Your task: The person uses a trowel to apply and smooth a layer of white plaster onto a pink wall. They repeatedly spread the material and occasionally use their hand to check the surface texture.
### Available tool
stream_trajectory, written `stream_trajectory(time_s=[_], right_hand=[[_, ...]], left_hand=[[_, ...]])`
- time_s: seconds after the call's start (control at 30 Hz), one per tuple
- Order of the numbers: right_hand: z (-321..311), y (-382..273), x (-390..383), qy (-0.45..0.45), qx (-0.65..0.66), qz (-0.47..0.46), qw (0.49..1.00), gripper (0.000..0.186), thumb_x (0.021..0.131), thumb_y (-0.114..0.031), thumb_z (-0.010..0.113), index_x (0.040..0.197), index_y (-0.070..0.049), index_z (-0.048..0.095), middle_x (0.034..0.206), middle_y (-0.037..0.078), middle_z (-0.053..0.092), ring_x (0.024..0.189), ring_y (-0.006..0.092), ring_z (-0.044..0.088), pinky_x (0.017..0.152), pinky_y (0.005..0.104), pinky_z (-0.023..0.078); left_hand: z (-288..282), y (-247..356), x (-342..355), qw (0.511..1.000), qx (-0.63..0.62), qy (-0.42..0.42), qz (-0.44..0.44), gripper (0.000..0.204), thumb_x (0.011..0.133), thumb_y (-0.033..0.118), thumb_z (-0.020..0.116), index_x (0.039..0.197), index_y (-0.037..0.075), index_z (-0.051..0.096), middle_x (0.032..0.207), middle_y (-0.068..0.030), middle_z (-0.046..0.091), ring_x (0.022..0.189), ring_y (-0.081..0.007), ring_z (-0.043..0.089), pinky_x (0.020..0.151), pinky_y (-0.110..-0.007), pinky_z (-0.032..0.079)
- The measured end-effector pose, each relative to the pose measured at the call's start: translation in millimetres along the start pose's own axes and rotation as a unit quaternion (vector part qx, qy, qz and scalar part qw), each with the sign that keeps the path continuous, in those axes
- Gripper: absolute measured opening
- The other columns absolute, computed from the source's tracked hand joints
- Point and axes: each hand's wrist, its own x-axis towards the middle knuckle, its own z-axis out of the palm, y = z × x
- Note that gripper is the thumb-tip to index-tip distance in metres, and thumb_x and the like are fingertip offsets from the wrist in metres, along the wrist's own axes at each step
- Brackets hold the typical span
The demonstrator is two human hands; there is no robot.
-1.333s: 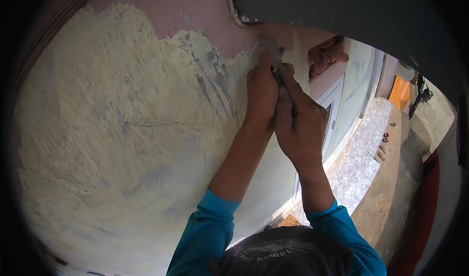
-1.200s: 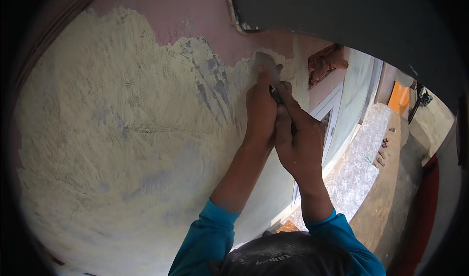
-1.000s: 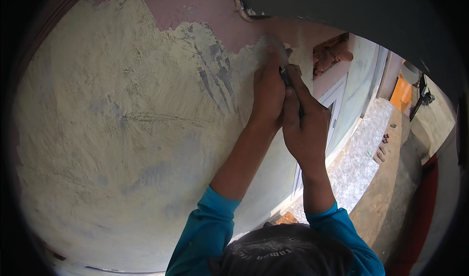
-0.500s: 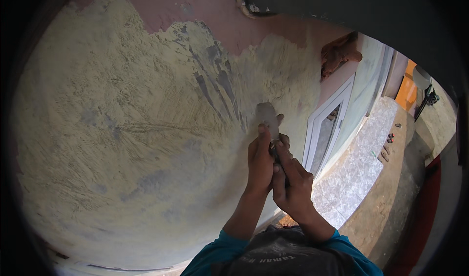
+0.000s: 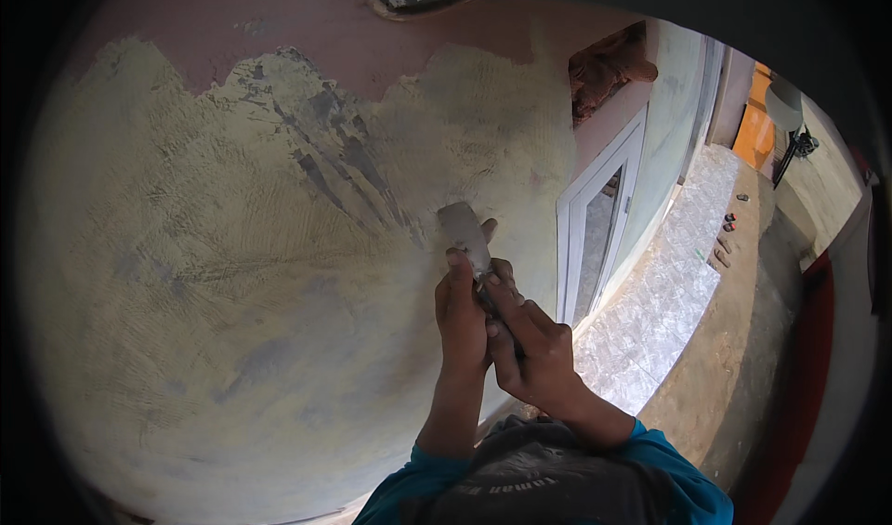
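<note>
Both my hands are closed round a scraper (image 5: 464,229) with a flat, whitish-smeared blade and a dark handle. Its blade points up and slightly left, against or very near a plastered wall (image 5: 232,316); contact cannot be made out. My left hand (image 5: 462,319) grips around the base of the blade, thumb on its face and one finger showing past its right side. The handle is in my right hand (image 5: 539,350), the forefinger stretched along it toward the blade. Rough cream plaster covers much of the wall, with grey streaks just left of the blade.
Pink paint (image 5: 307,5) remains across the wall's top. Right of my hands are a white-framed window or door (image 5: 604,218) and a recess holding a reddish-brown object (image 5: 609,74). Shiny tiles (image 5: 650,330) border a bare floor, where footwear (image 5: 722,251) lies.
My view has turned, so wall, window and floor sit further left in the picture. The scraper blade leans more to the left. Both hands keep their grip on it.
</note>
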Motion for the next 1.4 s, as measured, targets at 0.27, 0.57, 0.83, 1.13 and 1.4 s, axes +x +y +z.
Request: stream_trajectory(time_s=[0.27,0.57,0.83,1.13,1.4], right_hand=[[-4,9,-23,-0.058,0.059,0.153,0.985,0.055,0.109,-0.006,0.059,0.163,0.003,0.054,0.134,0.033,0.074,0.11,0.0413,0.08,0.09,0.0418,0.064],[3,12,-5,0.019,0.076,0.193,0.978,0.051,0.116,-0.014,0.052,0.164,0.004,0.051,0.154,0.032,0.065,0.142,0.0406,0.067,0.115,0.042,0.054],[1,-3,22,0.061,0.039,0.148,0.986,0.05,0.116,-0.015,0.054,0.163,0.002,0.054,0.139,0.029,0.075,0.131,0.0378,0.075,0.106,0.0411,0.059],[1,-12,41,0.061,-0.01,0.191,0.98,0.05,0.117,-0.016,0.052,0.164,-0.001,0.054,0.131,0.028,0.079,0.111,0.0322,0.083,0.094,0.0385,0.062],[3,-8,43,0.098,-0.026,0.116,0.988,0.051,0.116,-0.016,0.053,0.163,0.002,0.054,0.127,0.027,0.08,0.099,0.0269,0.082,0.09,0.0372,0.062]], left_hand=[[-11,-29,7,0.992,0.083,0.01,-0.097,0.072,0.122,0.054,0.044,0.159,-0.006,0.056,0.092,-0.0029,0.068,0.078,-0.0075,0.06,0.071,-0.026,0.051],[-5,-36,37,0.98,0.132,-0.028,-0.143,0.064,0.122,0.048,0.048,0.159,-0.004,0.057,0.098,-0.0047,0.07,0.082,-0.0097,0.064,0.072,-0.026,0.053],[15,-7,54,0.989,0.065,-0.09,-0.102,0.061,0.12,0.045,0.052,0.16,-0.002,0.058,0.097,-0.0027,0.066,0.08,-0.0087,0.061,0.072,-0.026,0.052],[21,0,71,0.986,0.092,-0.097,-0.097,0.069,0.118,0.051,0.054,0.158,-0.005,0.058,0.097,-0.0013,0.065,0.078,-0.0069,0.058,0.07,-0.024,0.048],[25,-2,77,0.983,0.08,-0.073,-0.151,0.065,0.118,0.051,0.055,0.156,-0.002,0.06,0.104,-0.005,0.067,0.084,-0.0109,0.06,0.076,-0.027,0.05]])
